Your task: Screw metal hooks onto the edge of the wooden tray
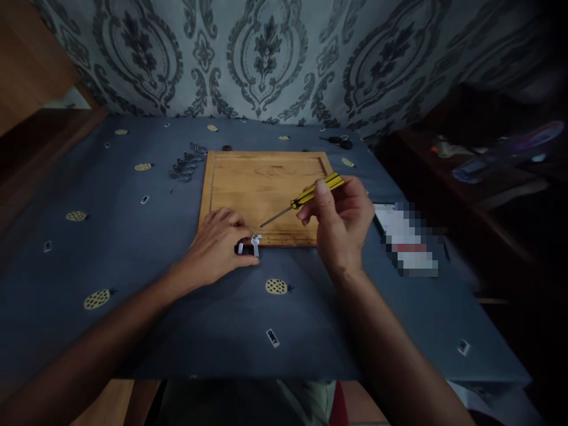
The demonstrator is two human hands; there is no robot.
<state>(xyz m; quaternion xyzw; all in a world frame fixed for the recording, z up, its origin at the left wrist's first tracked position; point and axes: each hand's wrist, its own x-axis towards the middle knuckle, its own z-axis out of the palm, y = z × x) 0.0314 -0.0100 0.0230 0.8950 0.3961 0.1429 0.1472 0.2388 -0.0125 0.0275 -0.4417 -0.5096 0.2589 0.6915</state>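
Observation:
A framed wooden board (pixel 266 189) lies flat on the table, with a row of small dark holes along its near edge. My left hand (pixel 219 245) rests at the board's near left, thumb and fingers closed around a shiny metal hook (pixel 255 245) set against that edge. Over the board's right side, my right hand (pixel 341 219) grips a screwdriver (pixel 316 192) by its yellow-and-black handle. The screwdriver's shaft slants down to the left, and its tip is a little above and right of the hook, apparently apart from it.
Several metal hooks (pixel 184 165) lie left of the board. Dark keys or a small tool (pixel 339 141) lie at the back right. A phone-like device (pixel 385 210), partly blurred out, lies to the right on the blue pineapple-print tablecloth (pixel 177 337). A patterned curtain (pixel 266 59) hangs behind.

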